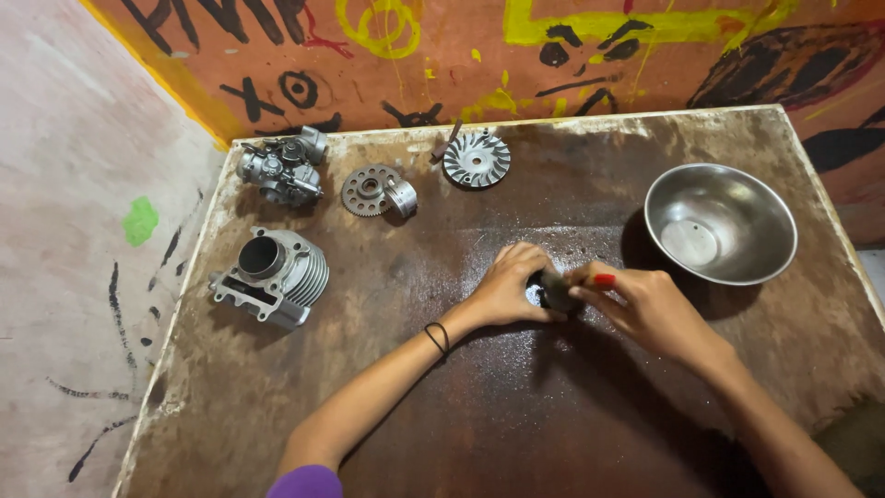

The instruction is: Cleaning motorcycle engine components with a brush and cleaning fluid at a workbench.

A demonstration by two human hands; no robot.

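We have one view only, from a camera worn on the person's head. It looks steeply down and forward over the table, facing the painted wall behind it. It sits near, at arm's reach; both forearms enter from the lower edge. No second view overlaps.

- Worn brown surface (scuffed pale along its edges)
- On it: finned cylinder, carburettor, toothed gear, finned round disc, steel bowl
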